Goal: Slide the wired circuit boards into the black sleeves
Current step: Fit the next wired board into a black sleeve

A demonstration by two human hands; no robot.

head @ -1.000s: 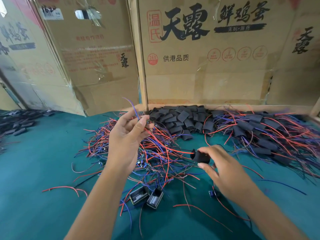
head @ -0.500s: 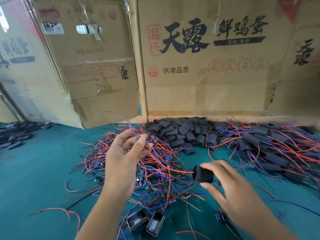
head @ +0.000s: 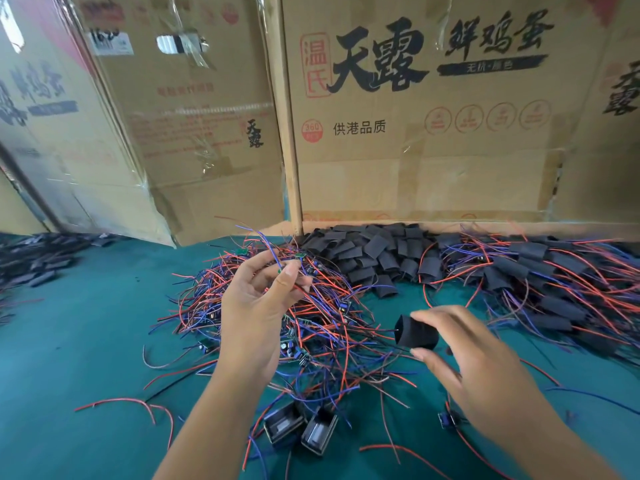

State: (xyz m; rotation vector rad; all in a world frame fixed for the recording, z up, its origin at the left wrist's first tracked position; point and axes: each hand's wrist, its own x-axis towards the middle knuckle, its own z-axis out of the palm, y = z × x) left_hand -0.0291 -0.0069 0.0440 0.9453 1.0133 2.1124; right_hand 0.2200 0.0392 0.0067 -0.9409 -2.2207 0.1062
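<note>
Nearest, the right hand [head: 485, 368] pinches an empty black sleeve [head: 415, 332] between thumb and fingers, its open mouth facing left toward the left hand [head: 258, 299]. That hand, just left of the sleeve and slightly higher, pinches wires [head: 277, 261] above the tangled pile of wired boards [head: 311, 327] (the board itself hides behind fingers). Loose strands lie between them. Beyond the sleeve, spare sleeves [head: 367, 251] heap against the cardboard boxes [head: 433, 161].

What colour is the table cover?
Teal green table cover, shown best in the head view.
</note>
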